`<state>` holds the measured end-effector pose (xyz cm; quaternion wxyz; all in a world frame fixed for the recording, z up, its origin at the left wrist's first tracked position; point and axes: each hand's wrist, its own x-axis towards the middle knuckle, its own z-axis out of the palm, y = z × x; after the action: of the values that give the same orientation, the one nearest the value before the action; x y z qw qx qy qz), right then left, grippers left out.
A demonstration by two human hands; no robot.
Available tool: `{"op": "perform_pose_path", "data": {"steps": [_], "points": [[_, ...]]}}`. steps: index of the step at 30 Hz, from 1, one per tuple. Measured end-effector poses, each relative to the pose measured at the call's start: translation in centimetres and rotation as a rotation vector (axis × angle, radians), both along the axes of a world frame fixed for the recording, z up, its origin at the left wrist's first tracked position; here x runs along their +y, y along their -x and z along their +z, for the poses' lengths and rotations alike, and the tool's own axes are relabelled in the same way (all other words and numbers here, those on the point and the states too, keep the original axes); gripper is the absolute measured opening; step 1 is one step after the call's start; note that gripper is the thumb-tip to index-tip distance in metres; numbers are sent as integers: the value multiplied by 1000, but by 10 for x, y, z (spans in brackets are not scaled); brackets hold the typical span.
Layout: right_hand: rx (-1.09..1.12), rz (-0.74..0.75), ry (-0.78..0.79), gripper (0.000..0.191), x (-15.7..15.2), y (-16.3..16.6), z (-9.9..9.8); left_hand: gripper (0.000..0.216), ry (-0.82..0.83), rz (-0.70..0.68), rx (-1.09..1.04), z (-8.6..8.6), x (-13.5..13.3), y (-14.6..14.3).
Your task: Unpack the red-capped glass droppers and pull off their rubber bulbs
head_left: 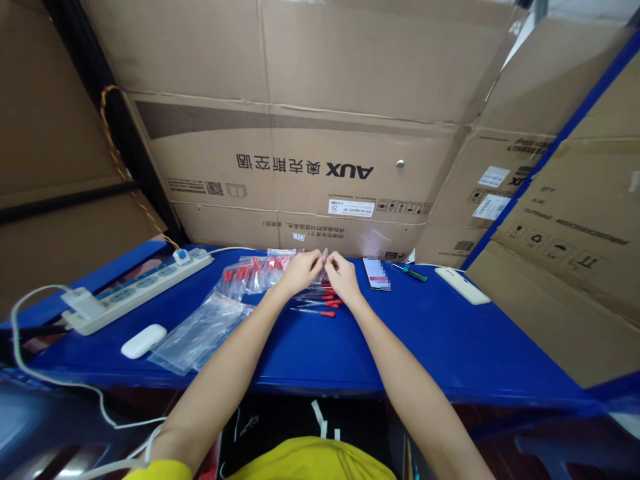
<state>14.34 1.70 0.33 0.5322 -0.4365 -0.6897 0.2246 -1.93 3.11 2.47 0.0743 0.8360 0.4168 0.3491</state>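
My left hand (303, 271) and my right hand (342, 274) meet over the middle of the blue table, fingers pinched on a clear plastic bag (325, 256) between them. Just below them lie several glass droppers (327, 313) with red rubber bulbs, their bulb ends to the right. Filled clear bags with red bulbs inside (243, 272) lie in a row left of my left hand. Nearer to me, a pile of flat clear zip bags (203, 331) rests beside my left forearm. My fingers partly hide the bag that they hold.
A white power strip (145, 288) with a plugged-in charger (84, 303) and a white case (144, 341) are at the left. Rightward lie a phone (377, 274), a green-handled screwdriver (411, 272) and a white power bank (463, 286). Cardboard (310, 133) walls the table's back.
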Motion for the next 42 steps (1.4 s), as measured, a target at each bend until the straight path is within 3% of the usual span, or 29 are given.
{"op": "perform_pose_path", "data": {"steps": [3, 10, 13, 16, 21, 25, 28, 32, 37, 39, 42], "points": [[69, -4, 80, 24, 1, 3, -2, 27, 41, -21, -104, -3, 3, -3], [357, 137, 271, 22, 9, 4, -3, 27, 132, -40, -308, -3, 6, 0], [467, 161, 290, 25, 11, -3, 1, 31, 215, -57, -404, -1, 6, 2], [308, 108, 184, 22, 8, -10, 3, 33, 188, -32, -357, 1, 4, 3], [-27, -101, -55, 10, 2, -15, 5, 35, 34, 63, -230, 2, 3, 3], [-222, -110, -170, 19, 0, -15, 6, 33, -18, 88, -127, 0, -2, 1], [-298, -155, -148, 31, 2, -16, 3, 30, -76, 144, -37, -1, -8, -5], [-115, -151, 30, 37, 7, -13, -3, 31, -143, 221, 26, 0, -13, -11], [351, 72, 348, 30, 10, -1, -7, 34, -181, 268, 42, 3, -14, -13], [495, 170, 410, 40, 9, 4, -7, 33, -183, 255, 41, 3, -15, -12], [544, 216, 427, 46, 8, 6, -5, 33, -183, 211, 30, 5, -19, -13]]}}
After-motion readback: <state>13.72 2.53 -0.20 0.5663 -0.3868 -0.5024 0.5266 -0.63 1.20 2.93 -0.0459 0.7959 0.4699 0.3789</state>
